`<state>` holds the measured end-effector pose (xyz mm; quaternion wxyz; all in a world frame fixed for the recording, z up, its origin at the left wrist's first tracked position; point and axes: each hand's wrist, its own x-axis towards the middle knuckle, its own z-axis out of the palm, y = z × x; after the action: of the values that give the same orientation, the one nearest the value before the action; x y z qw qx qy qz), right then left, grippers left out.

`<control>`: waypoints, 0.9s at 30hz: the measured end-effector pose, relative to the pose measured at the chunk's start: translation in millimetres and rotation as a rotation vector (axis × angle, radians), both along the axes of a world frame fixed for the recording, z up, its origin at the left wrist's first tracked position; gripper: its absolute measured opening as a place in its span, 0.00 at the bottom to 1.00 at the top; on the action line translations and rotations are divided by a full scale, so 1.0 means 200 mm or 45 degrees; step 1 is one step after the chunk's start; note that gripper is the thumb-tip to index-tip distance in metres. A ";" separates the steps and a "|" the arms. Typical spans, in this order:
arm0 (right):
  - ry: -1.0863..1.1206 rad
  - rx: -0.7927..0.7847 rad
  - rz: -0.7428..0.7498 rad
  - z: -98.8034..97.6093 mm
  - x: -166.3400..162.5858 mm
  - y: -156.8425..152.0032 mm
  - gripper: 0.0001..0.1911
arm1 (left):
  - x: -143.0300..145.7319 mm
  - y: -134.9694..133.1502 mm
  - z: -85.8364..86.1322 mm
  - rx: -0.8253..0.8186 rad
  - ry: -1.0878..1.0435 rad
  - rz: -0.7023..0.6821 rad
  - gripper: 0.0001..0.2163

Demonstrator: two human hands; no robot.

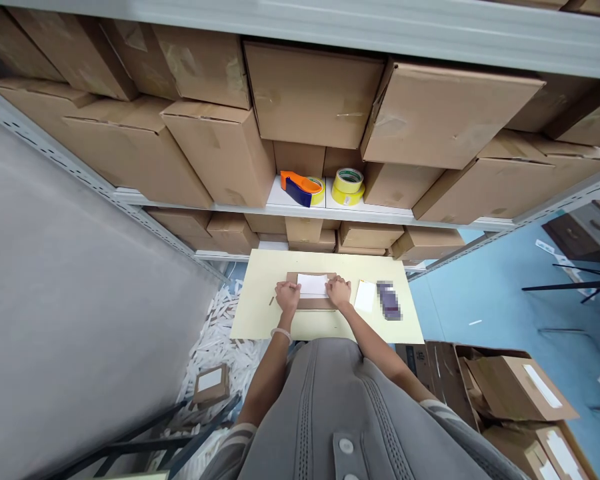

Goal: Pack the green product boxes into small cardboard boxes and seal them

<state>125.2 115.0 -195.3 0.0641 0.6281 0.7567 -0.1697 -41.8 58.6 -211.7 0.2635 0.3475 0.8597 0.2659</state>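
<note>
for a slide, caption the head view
Left hand and right hand rest on a cardboard parcel with a white label on a yellow table

On the steel shelf (300,211) ahead of me: orange-and-navy tape dispenser (300,189) just beside a yellow tape roll (349,187), cardboard cartons (310,93) stacked around them. Right: open carton (443,380) on blue floor (480,340). Left: white paper strips (213,350).
</note>
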 end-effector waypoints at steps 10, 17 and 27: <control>0.014 -0.069 -0.045 -0.07 0.01 0.00 0.21 | 0.02 0.00 -0.05 -0.087 0.112 -0.071 0.07; -0.001 -0.062 -0.044 -0.08 0.01 0.00 0.21 | 0.02 0.01 -0.06 -0.128 0.156 -0.111 0.07; -0.036 -0.166 -0.183 -0.05 -0.05 0.03 0.17 | 0.02 0.06 -0.03 -0.228 0.153 -0.131 0.06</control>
<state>115.3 121.8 -205.0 0.1031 0.6776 0.6961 -0.2140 -38.5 69.7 -217.5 0.2548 0.3816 0.8753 0.1528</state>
